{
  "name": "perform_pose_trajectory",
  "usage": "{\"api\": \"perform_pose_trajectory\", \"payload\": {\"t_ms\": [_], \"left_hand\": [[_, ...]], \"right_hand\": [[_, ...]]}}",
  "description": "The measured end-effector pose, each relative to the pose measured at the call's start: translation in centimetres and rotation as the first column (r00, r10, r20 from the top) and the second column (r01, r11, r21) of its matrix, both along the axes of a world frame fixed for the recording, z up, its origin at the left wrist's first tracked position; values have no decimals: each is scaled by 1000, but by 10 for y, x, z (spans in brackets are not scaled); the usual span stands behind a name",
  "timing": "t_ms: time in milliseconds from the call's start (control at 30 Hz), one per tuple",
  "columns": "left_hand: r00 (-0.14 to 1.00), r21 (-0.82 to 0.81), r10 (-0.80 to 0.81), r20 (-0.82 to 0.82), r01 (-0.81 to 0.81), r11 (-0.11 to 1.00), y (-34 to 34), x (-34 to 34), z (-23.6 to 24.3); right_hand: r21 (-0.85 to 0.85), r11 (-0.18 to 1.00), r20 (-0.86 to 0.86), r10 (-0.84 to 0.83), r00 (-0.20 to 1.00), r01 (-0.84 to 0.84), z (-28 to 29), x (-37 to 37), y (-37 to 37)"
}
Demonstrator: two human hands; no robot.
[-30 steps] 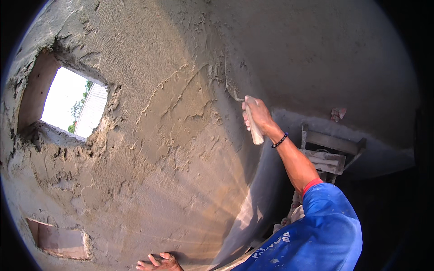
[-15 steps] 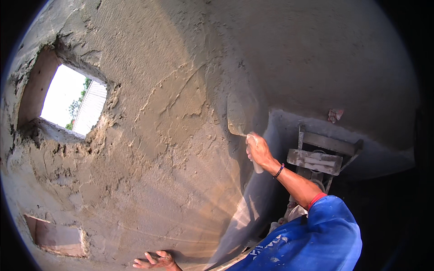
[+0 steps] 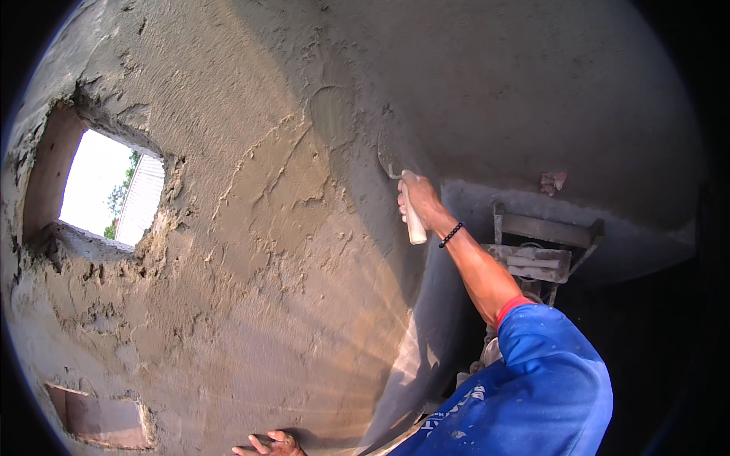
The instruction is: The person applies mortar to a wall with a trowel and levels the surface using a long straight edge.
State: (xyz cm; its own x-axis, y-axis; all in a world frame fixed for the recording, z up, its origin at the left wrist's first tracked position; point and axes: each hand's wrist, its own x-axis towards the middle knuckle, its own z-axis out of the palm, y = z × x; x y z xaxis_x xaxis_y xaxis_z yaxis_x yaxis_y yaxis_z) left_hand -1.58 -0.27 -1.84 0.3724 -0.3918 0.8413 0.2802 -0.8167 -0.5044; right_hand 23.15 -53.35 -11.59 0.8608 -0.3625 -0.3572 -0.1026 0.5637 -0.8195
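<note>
My right hand (image 3: 420, 201) is closed around the pale handle of a trowel (image 3: 390, 154), its blade lying along the plastered wall close to the inner corner. Wet grey-brown plaster (image 3: 277, 186) covers the wall (image 3: 251, 334), rough and ridged left of the blade. A smoother patch (image 3: 332, 115) shows just left of and above the trowel. At the lower edge my left hand (image 3: 270, 444) rests against the wall with fingers spread and holds nothing; part of it is cut off by the frame.
A square window opening (image 3: 95, 186) pierces the wall at left, with a smaller recess (image 3: 103, 419) below it. A plaster-splashed stepladder (image 3: 536, 262) stands at right in the corner. A small reddish scrap (image 3: 553, 182) shows on the right-hand surface above it.
My right hand and the trowel have moved up and slightly left along the corner. A smooth patch now shows beside the blade. My left hand has shifted slightly down and right in view.
</note>
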Motion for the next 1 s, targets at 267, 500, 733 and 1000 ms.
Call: {"api": "perform_pose_trajectory", "payload": {"t_ms": [267, 500, 733, 1000], "left_hand": [[989, 120, -146, 27, 141, 983, 5, 11, 5], [999, 59, 22, -36, -19, 998, -16, -7, 3], [961, 166, -262, 88, 246, 955, -2, 30, -16], [947, 205, -312, -73, 320, 925, -6, 68, -61]], "right_hand": [[-581, 761, 603, 164, 780, 289, 97, -43, 93], [-658, 737, 185, 358, 915, -155, -79, -169, 119], [-419, 802, -696, 17, 717, -425, -326, -342, 40], [-213, 960, -929, -141, 343, -182, -521, -509, 69]]}}
